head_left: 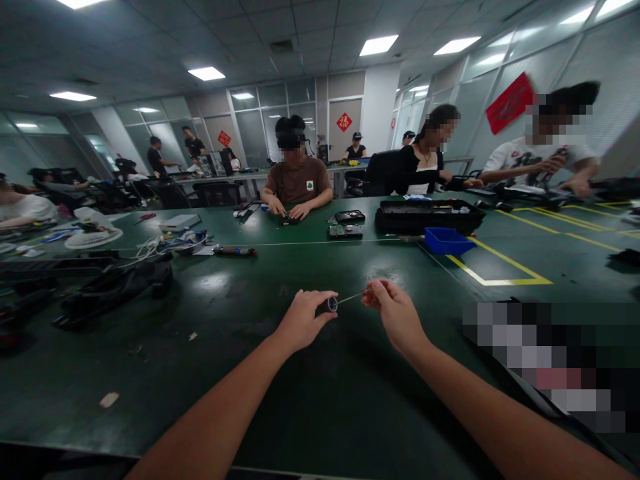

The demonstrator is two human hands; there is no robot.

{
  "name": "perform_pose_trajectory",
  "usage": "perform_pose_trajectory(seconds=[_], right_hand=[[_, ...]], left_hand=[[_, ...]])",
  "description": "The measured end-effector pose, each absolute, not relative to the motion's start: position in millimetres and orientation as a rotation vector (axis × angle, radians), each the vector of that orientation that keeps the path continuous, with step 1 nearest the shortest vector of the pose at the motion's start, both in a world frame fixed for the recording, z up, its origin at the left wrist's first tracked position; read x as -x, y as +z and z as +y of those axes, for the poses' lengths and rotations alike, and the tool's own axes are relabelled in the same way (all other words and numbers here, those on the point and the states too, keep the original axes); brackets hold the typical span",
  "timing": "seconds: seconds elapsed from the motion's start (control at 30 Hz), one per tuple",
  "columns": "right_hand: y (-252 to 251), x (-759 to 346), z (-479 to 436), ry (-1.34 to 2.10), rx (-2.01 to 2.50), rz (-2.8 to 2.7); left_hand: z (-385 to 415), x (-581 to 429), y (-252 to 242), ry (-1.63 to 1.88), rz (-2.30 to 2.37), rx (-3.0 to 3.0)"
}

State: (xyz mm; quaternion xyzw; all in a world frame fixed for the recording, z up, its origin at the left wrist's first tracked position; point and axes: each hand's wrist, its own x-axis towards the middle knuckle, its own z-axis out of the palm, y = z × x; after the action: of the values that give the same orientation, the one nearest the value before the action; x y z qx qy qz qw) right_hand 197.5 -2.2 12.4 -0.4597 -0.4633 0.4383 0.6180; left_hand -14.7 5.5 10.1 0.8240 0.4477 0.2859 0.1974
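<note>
My left hand (306,320) is closed around a small dark cylinder with a pale ring at its open end (332,305). What the cylinder belongs to cannot be made out. In a pinch of thumb and fingers, my right hand (391,308) grips a thin, pale, straight rod (350,297). The rod slants down from those fingertips to the ringed end of the cylinder; whether it goes inside is too small to tell. Both hands are held over the green tabletop (320,393), near its middle.
Opposite sits a person in a brown shirt (300,183). Hard drives (345,231), a black tray (430,217) and a blue bin (450,241) lie beyond my hands. A screwdriver-like tool (235,251), cables (155,248) and a white fan (93,230) are to the left. Black parts (117,290) lie nearer.
</note>
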Motion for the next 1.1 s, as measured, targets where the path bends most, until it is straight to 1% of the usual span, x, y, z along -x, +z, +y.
perform_pose_trajectory(seconds=[0.3,0.53,0.73,0.93,1.1], right_hand=[[19,-197,-10,0.862,1.104,-1.248],[37,-199,-19,0.687,1.316,-1.447],[30,-199,-20,0.708,1.231,-1.508],[34,-200,-20,0.585,1.359,-1.623],[28,-200,-18,0.692,1.249,-1.570]], left_hand=[[3,13,12,0.787,1.275,-2.306],[4,13,11,0.777,1.295,-2.319],[3,14,12,0.768,1.294,-2.315],[2,14,11,0.741,1.295,-2.313],[3,16,13,0.779,1.299,-2.291]])
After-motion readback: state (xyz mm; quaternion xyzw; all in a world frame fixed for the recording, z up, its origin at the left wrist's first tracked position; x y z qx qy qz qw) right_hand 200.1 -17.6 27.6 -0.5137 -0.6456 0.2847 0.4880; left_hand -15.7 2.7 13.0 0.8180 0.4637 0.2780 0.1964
